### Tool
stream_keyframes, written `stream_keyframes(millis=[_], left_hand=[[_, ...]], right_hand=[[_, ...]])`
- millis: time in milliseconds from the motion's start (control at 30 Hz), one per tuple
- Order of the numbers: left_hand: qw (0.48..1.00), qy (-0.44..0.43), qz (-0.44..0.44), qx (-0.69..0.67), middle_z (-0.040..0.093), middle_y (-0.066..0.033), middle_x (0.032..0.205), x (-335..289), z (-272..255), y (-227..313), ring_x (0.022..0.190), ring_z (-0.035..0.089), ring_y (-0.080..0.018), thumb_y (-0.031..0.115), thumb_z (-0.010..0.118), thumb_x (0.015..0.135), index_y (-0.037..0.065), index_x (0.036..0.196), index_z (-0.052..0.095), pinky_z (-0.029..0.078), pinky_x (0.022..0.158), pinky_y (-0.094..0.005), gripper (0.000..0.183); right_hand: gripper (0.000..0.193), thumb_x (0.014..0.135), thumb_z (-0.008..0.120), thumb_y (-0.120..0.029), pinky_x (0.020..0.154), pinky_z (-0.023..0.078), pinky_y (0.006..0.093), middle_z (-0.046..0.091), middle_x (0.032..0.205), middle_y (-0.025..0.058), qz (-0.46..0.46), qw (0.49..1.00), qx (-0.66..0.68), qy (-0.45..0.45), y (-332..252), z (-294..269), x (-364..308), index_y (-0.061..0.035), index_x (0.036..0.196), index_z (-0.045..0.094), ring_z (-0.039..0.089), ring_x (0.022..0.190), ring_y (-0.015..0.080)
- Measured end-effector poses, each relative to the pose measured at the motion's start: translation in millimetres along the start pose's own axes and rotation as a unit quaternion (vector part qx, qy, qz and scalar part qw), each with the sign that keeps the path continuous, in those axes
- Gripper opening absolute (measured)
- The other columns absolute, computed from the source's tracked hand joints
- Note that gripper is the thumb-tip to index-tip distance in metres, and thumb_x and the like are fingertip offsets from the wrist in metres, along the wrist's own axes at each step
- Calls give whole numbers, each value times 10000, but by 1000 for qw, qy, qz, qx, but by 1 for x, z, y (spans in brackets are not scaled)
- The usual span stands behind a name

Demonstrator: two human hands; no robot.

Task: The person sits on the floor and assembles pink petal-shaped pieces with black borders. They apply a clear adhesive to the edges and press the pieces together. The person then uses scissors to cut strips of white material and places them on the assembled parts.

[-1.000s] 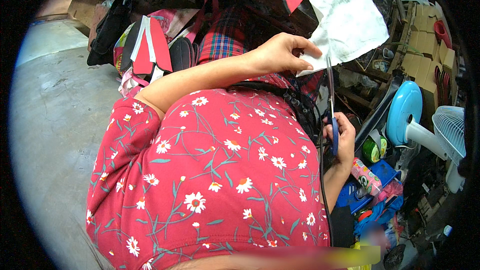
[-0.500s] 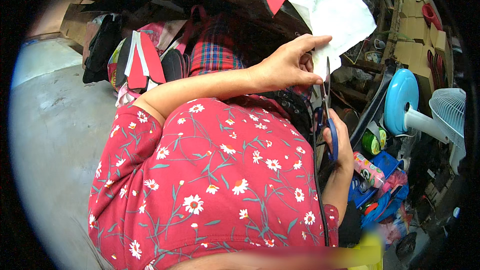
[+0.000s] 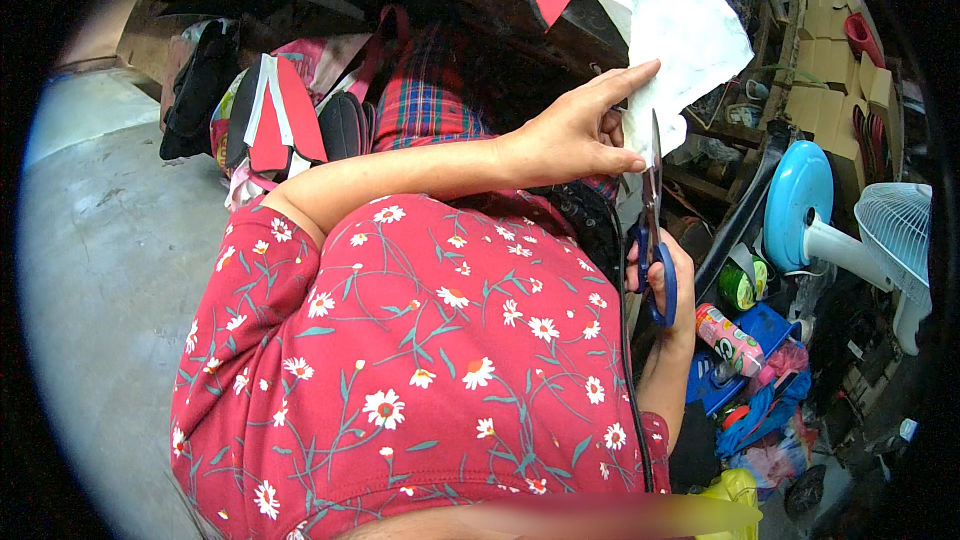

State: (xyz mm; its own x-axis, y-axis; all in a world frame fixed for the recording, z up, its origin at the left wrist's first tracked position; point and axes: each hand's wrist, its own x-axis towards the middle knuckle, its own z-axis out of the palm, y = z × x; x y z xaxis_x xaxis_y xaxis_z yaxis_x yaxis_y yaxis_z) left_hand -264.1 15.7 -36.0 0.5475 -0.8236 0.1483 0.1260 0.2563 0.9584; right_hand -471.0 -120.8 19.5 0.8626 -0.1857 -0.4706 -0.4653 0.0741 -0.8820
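Two hands worked at a white crumpled fabric sheet hanging far right: the left hand pinched its lower edge, fingers together, while the right hand, fingers clamped through the handles, held blue-handled steel scissors upright just below it.

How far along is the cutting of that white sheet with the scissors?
Done: cannot tell; no finished cut shows. In hand: the left hand holds the white sheet's lower edge, and the right hand grips blue-handled scissors, blades pointing up at that edge. Left: seemingly most of the sheet, which looks whole above.
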Motion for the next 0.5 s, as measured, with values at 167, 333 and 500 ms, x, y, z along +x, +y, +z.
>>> stream_keyframes(millis=[167,333,500], left_hand=[[1000,-9,-7,-5,443,-49,1210,-2,0,0,880,562,-83,-79,720,806,83,1549,206,542,751,-238,918],[996,-12,-19,-84,431,-53,1231,-2,2,-4,925,578,-106,-88,707,807,68,1528,255,546,778,-249,865],[999,9,-20,-40,399,-66,1305,-1,-3,-4,994,571,-128,-95,674,807,42,1508,287,535,829,-246,813]], right_hand=[[556,856,709,-505,518,406,217,547,778,27,14,999,48,4,6,-2,-7,25,945,565,522,564,86],[564,870,681,-528,519,411,223,557,767,28,21,1000,3,15,5,0,-10,21,938,567,526,563,86],[604,854,674,-577,525,406,226,553,720,20,-16,999,-28,14,0,1,-10,14,923,567,529,576,85]])
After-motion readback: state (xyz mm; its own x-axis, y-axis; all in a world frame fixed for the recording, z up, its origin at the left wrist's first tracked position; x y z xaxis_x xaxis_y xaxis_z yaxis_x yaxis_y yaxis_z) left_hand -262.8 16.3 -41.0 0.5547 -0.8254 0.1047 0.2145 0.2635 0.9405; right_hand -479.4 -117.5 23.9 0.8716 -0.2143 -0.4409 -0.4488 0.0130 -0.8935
